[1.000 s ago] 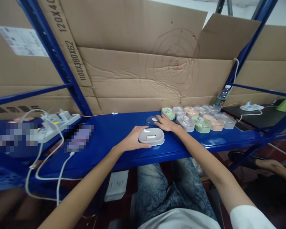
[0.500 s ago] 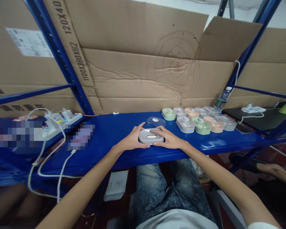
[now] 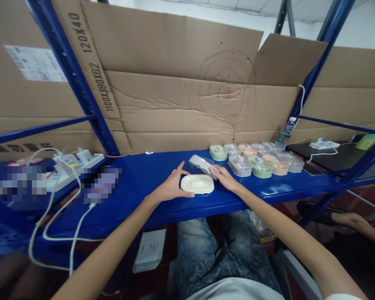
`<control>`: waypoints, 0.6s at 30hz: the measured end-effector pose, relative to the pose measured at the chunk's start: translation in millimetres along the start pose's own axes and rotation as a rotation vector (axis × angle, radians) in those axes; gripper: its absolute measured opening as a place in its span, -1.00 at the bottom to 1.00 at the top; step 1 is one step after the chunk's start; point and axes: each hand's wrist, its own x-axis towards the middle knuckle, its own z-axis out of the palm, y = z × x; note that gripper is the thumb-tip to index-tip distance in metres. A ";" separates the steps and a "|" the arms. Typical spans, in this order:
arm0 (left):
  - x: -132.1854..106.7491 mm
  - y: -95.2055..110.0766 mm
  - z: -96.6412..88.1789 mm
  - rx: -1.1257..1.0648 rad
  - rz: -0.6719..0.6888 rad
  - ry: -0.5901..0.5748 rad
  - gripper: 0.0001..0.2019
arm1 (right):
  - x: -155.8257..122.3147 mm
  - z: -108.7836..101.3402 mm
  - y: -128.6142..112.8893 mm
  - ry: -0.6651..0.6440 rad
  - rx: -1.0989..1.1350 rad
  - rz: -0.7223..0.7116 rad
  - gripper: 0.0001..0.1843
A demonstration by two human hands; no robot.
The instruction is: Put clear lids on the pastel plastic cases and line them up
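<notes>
A cream oval base [image 3: 197,184] with a raised middle lies on the blue shelf in front of me. My left hand [image 3: 171,183] cups its left end, the thumb along the near edge and the fingers behind. In my right hand [image 3: 223,177] is a grey-lilac tray [image 3: 201,163], tilted up above the base's back right side. Its far end hides part of a clear lid [image 3: 192,161] lying behind on the shelf.
Several lidded oval boxes in green, grey and peach [image 3: 262,166] stand in rows at the right. Beyond them is a water bottle [image 3: 286,132]. White cables and a power strip [image 3: 90,162] lie left, near a blurred phone [image 3: 102,185]. Cardboard [image 3: 175,91] backs the shelf.
The grey-lilac tray has come off the cream base, lifted and tilted by my right hand. My left hand stays at the base's left side. The view has shifted slightly.
</notes>
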 end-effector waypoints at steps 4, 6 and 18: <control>0.0 -1.4 1.0 0.015 -0.031 0.008 0.47 | -10.4 4.6 -10.2 -0.143 -0.258 -0.174 -0.37; -1.0 -1.5 1.3 0.018 -0.027 0.009 0.45 | -16.4 7.7 -16.1 -0.220 -0.395 -0.220 -0.31; -1.4 -0.5 -2.1 0.084 0.103 0.016 -0.11 | -0.1 0.5 -16.2 -0.136 -0.433 -0.272 -0.35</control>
